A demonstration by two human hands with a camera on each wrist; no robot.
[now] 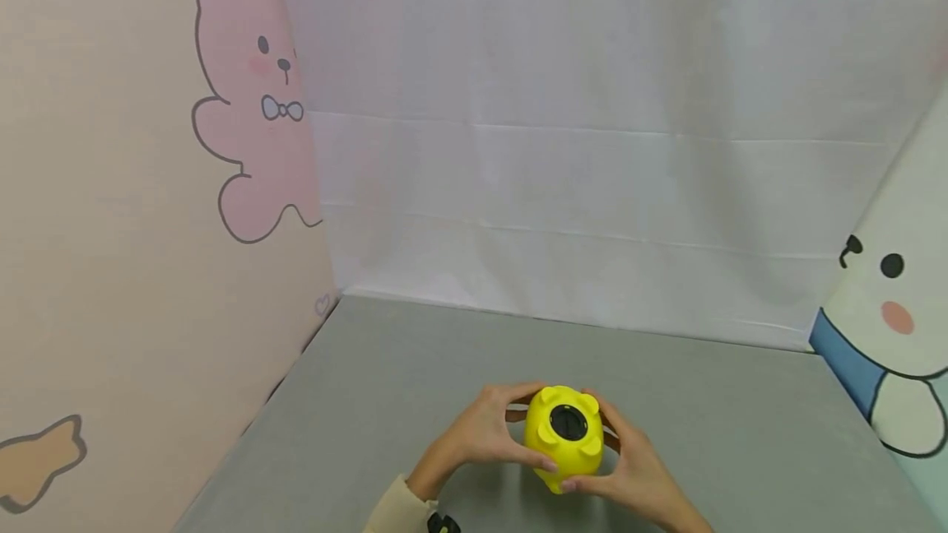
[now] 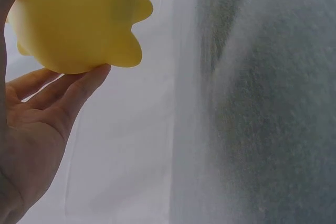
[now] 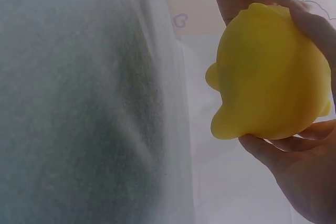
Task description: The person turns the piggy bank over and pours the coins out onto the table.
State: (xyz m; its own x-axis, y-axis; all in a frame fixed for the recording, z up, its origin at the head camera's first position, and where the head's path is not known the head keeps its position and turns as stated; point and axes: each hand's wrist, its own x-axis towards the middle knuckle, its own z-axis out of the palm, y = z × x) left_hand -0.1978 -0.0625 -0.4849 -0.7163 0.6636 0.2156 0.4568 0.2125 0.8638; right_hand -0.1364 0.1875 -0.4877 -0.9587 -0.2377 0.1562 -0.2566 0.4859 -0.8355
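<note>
Both hands hold a yellow piggy bank above the grey table. Its body is round, with stubby feet around a black oval plug that faces up toward the head camera. My left hand grips the left side, thumb near the lower edge and fingers behind. On the opposite side my right hand grips it the same way. In the left wrist view, the fingertips of the left hand press against the smooth yellow shell. The right wrist view shows the right hand around the piggy bank.
The grey table stretches back to a creased white cloth. On the left stands a beige wall with a pink rabbit drawing. A cartoon-printed panel borders the right side.
</note>
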